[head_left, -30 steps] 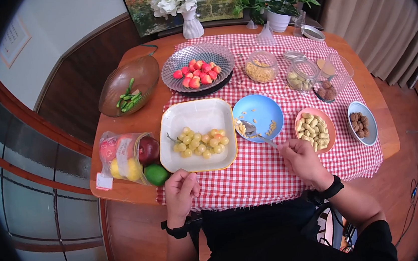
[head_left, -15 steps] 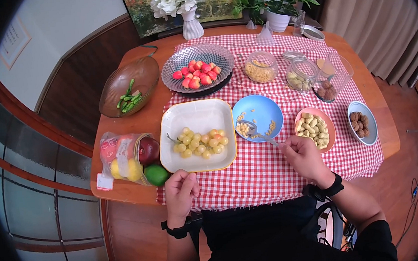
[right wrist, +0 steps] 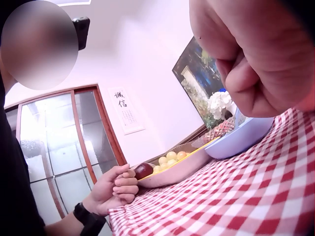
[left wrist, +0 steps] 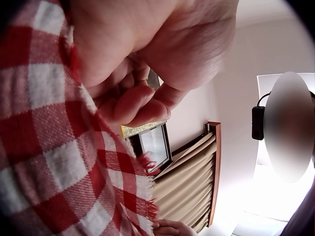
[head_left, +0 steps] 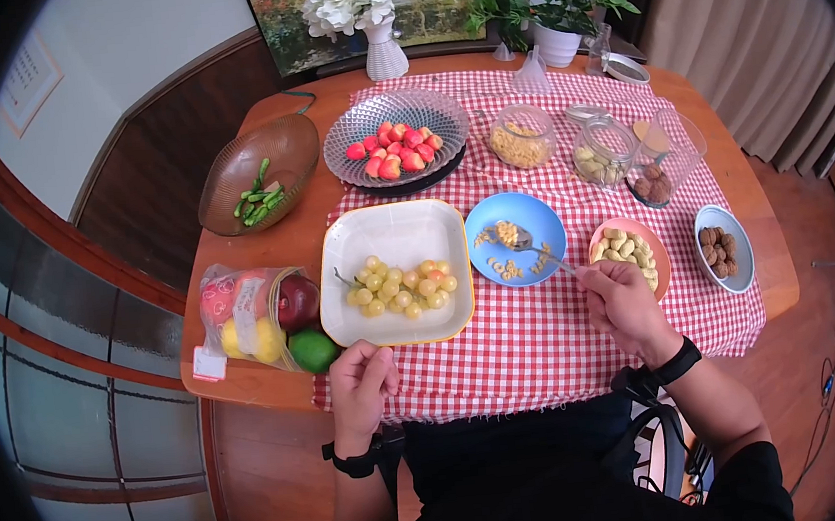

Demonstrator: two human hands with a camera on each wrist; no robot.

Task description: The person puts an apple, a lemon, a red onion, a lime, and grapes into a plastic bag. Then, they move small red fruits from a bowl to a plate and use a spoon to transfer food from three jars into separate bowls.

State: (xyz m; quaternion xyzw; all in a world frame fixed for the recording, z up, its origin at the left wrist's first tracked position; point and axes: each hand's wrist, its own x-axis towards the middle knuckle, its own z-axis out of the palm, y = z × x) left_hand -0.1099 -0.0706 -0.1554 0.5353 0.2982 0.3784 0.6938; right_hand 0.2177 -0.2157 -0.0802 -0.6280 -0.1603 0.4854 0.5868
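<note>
In the head view my right hand pinches the handle of a metal spoon. The spoon's bowl, heaped with small pale yellow pieces, is over the blue plate, where more pieces lie scattered. My left hand rests by the table's front edge, fingers loosely curled around nothing, just below a white tray of grapes. The left wrist view shows that hand beside the checked cloth. In the right wrist view the curled right hand is above the blue plate's near side.
Peanuts in an orange plate and walnuts in a pale bowl are at the right. Behind stand lidless jars and a glass bowl of red fruit. Left are a brown bowl, bagged fruit and a green fruit.
My right hand has moved slightly right and away from me, shifting the spoon toward the plate's middle. Pieces now fill its bowl, and the scattered ones lie differently. My left hand has stayed put.
</note>
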